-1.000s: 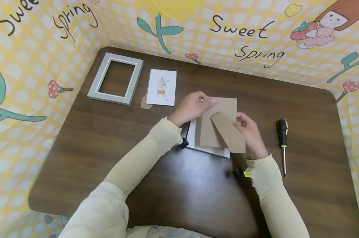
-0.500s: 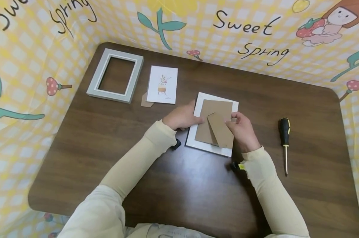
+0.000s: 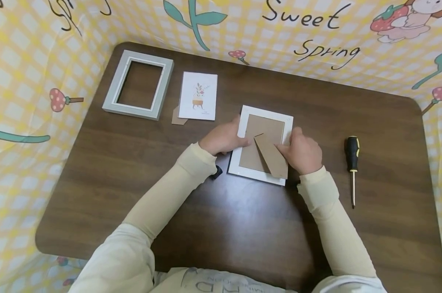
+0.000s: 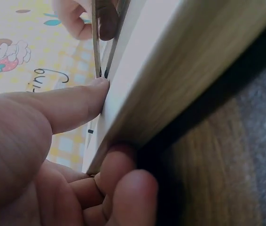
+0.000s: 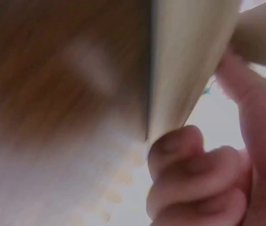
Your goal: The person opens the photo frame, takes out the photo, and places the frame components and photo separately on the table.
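A white picture frame (image 3: 237, 160) is face down in front of me, with a brown backing board (image 3: 266, 124) lying inside its opening. A cardboard stand leg (image 3: 273, 158) sticks up at a slant from the board. My left hand (image 3: 222, 138) grips the frame's left side, its thumb (image 4: 76, 103) on top and curled fingers against the side wall in the left wrist view. On the right side my right hand (image 3: 305, 151) holds the frame, thumb beside the leg; in the right wrist view its fingers (image 5: 189, 179) curl at the frame's edge.
A grey-green frame (image 3: 118, 81) with an open middle lies at the table's back left. Beside it is a white plant-picture card (image 3: 189, 89) over a brown cardboard piece (image 3: 177, 118). A black-and-yellow screwdriver (image 3: 352, 154) lies to the right. A patterned cloth (image 3: 272, 44) surrounds the brown table (image 3: 96, 195).
The backing board, earlier held up and tilted above the white frame, came down onto it and now lies within its rim. Both hands have shifted to the frame's sides.
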Motion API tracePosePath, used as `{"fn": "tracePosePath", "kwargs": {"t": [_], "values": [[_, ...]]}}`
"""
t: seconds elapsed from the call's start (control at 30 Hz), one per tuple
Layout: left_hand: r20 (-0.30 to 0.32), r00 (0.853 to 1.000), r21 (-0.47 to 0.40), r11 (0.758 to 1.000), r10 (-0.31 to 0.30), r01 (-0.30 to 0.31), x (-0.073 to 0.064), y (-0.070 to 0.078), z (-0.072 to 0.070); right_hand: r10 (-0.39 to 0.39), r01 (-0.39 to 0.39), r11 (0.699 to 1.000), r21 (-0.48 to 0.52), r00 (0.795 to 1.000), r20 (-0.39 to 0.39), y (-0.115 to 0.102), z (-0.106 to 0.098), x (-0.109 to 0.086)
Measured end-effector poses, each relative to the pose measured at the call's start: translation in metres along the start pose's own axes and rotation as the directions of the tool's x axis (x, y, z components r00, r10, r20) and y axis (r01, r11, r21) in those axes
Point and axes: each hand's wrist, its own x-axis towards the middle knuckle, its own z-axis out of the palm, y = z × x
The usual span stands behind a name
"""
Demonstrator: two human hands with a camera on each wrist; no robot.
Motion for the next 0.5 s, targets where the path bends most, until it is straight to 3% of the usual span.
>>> {"fn": "tracePosePath", "kwargs": {"t": [0.07, 0.13, 0.27, 0.4, 0.5], "values": [[-0.022, 1.0, 0.047, 0.999, -0.001, 0.002, -0.001, 0.003, -0.001, -0.007, 0.006, 1.0, 0.03, 1.0, 0.028, 0.005, 0.0, 0.001], [-0.044, 0.999, 0.11, 0.994, -0.01, 0.015, -0.001, 0.005, -0.001, 0.017, -0.034, 0.986, 0.163, 0.995, 0.1, 0.011, -0.001, 0.001], [-0.096, 0.995, 0.199, 0.979, -0.017, 0.036, -0.002, 0.01, 0.0, 0.079, -0.16, 0.901, 0.403, 0.974, 0.21, 0.019, -0.003, 0.0], [-0.144, 0.989, 0.144, 0.989, -0.02, 0.041, -0.002, 0.011, 0.003, 0.075, -0.17, 0.845, 0.507, 0.976, 0.203, 0.021, 0.004, -0.002], [-0.153, 0.988, 0.036, 0.998, -0.037, 0.043, -0.002, 0.007, 0.004, 0.101, -0.208, 0.758, 0.618, 0.974, 0.204, 0.019, 0.009, -0.005]]}}
